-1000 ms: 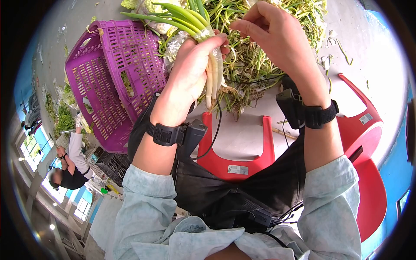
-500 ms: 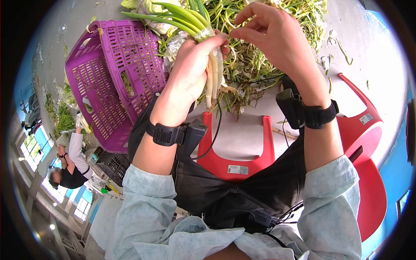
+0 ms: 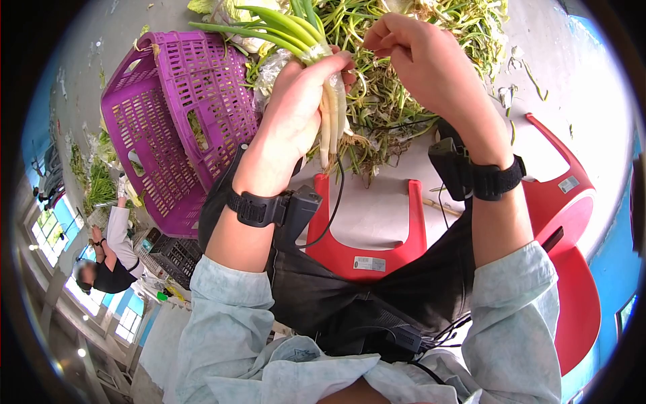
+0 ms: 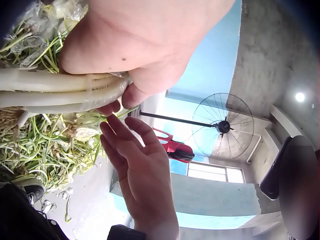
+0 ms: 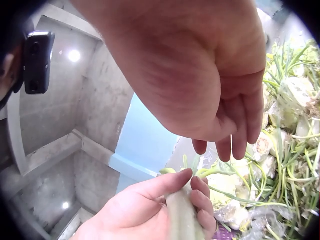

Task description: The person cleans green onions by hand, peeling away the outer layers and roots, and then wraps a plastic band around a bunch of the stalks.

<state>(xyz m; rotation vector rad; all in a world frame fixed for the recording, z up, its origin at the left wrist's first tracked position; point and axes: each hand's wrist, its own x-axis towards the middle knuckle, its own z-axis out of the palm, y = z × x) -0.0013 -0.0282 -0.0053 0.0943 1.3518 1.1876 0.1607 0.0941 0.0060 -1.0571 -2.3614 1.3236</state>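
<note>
One bunch of spring onions (image 3: 306, 37) is clamped in the grip of the left hand (image 3: 296, 114) above trimmings (image 3: 397, 108) heaped on the floor (image 3: 572, 87). The right hand (image 3: 424, 60), loosely curled beside it, holds nothing. Banding is judged done, with the roots (image 3: 328, 160) untrimmed.

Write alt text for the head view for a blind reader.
A person's left hand grips a bunch of spring onions; the right hand hovers beside it. Beyond lie a purple crate, a heap of green trimmings and a red stool.

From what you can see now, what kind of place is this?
Probably a vegetable sorting workshop: a heap of green onion trimmings on the floor, a purple crate beside it, a large fan.
</note>
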